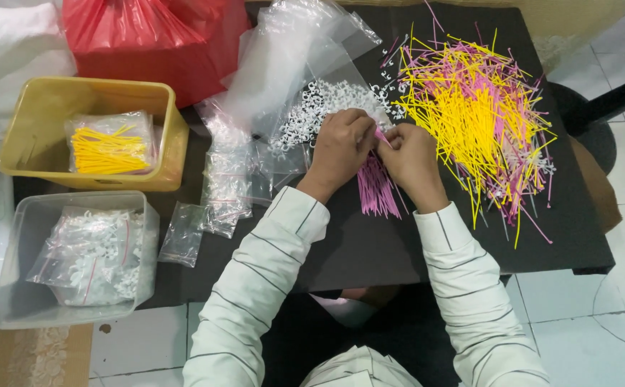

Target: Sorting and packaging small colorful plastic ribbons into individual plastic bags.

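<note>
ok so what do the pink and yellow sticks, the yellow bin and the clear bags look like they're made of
Pink sticks and yellow sticks: thin, evenly coloured, slightly bent, so probably plastic. Yellow bin: likely moulded plastic, with smooth, slightly translucent walls. Clear bags: thin plastic film, judging by the glossy, see-through, crinkled look.

Yellow bin (162,136) with bagged yellow sticks (108,149), nine o'clock; clear tub (33,222), eight o'clock; red plastic bag (148,36), eleven o'clock.
</note>
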